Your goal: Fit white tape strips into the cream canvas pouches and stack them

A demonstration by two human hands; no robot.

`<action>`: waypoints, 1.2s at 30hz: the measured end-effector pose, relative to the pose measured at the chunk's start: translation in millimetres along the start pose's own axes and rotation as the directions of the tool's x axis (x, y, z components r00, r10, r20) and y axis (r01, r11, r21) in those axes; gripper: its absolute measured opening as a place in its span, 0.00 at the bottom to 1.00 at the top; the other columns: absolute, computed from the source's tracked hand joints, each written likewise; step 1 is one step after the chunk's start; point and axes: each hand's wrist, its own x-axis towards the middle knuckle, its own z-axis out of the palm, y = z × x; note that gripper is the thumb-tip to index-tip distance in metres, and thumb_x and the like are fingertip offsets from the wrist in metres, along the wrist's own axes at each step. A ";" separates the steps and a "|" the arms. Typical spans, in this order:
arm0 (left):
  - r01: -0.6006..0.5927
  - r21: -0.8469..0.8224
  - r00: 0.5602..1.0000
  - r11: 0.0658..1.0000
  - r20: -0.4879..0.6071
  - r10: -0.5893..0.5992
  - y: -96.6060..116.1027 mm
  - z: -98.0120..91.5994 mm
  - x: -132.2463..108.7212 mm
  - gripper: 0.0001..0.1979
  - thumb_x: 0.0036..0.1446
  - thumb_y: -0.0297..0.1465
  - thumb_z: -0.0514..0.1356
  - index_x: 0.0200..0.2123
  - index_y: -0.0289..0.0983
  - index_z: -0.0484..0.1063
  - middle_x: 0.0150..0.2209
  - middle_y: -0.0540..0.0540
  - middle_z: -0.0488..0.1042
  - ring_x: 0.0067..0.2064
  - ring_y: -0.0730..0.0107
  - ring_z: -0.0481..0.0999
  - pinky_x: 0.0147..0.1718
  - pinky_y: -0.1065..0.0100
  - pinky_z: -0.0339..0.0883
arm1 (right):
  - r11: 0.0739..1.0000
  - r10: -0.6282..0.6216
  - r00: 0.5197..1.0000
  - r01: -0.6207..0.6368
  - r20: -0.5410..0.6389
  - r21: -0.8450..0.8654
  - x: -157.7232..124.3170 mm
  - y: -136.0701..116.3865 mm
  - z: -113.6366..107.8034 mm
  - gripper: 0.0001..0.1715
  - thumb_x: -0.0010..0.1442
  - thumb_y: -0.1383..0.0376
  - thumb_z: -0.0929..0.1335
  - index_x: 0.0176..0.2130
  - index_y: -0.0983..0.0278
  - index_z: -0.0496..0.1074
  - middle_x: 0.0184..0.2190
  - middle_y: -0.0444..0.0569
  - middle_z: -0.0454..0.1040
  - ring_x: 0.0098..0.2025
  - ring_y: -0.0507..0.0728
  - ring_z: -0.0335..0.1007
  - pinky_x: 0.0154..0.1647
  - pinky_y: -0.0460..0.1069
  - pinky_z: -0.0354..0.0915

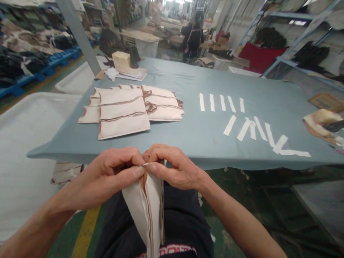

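Between my two hands hangs a cream fabric piece (137, 200) with brown-edged seams, in front of my lap. My left hand (115, 170) pinches its top edge between thumb and fingers. Right beside it, my right hand (172, 166) pinches the same edge, the thumb tips nearly touching. Brown lining shows in the gap below the thumbs. On the table ahead lies a stack of similar cream fabric pieces (120, 114) with brown seams. More of them, with brown cords (151, 107), lie to its right.
Several white strips (223, 103) lie in rows on the blue-covered table (188, 136). A yellowish block (121, 61) stands on papers at the far left corner. White bins (32, 143) flank the left side. A person (192, 37) is in the background.
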 end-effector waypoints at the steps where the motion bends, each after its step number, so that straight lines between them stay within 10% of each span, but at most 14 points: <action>1: 0.004 -0.038 1.000 0.999 0.013 -0.004 -3.2 0.1 -2.5 0.18 0.75 0.39 0.64 0.31 0.39 0.80 0.27 0.53 0.76 0.29 0.72 0.73 0.27 0.75 0.64 | 1.000 0.000 1.000 0.000 0.004 0.002 -0.8 -0.2 -0.5 0.21 0.81 0.55 0.68 0.34 0.58 0.69 0.36 0.45 0.78 0.40 0.55 0.74 0.47 0.51 0.71; 14: 0.154 0.188 0.922 0.970 0.326 -0.209 -5.7 -30.5 21.2 0.17 0.71 0.42 0.63 0.30 0.38 0.77 0.26 0.53 0.70 0.29 0.71 0.67 0.26 0.74 0.58 | 0.971 0.156 0.987 -0.160 -0.038 -0.175 2.4 10.9 2.2 0.18 0.73 0.61 0.74 0.31 0.59 0.69 0.28 0.39 0.74 0.32 0.52 0.66 0.36 0.48 0.58; 23: 0.132 0.204 0.989 0.970 0.035 -0.142 10.2 -26.0 17.3 0.25 0.75 0.50 0.62 0.31 0.38 0.78 0.27 0.51 0.71 0.29 0.69 0.67 0.26 0.73 0.62 | 0.971 0.146 0.981 -0.167 -0.128 -0.173 20.4 1.1 -2.9 0.16 0.71 0.53 0.78 0.48 0.60 0.76 0.48 0.48 0.84 0.49 0.59 0.78 0.53 0.53 0.69; 36: 0.253 0.134 0.898 0.958 -0.402 -0.180 -24.9 100.8 -34.1 0.20 0.83 0.48 0.56 0.43 0.45 0.80 0.36 0.48 0.86 0.35 0.60 0.85 0.37 0.65 0.78 | 0.877 0.447 0.859 -0.476 -0.248 -0.069 -62.7 -8.0 34.5 0.13 0.75 0.59 0.73 0.36 0.59 0.72 0.32 0.43 0.79 0.33 0.55 0.74 0.36 0.49 0.63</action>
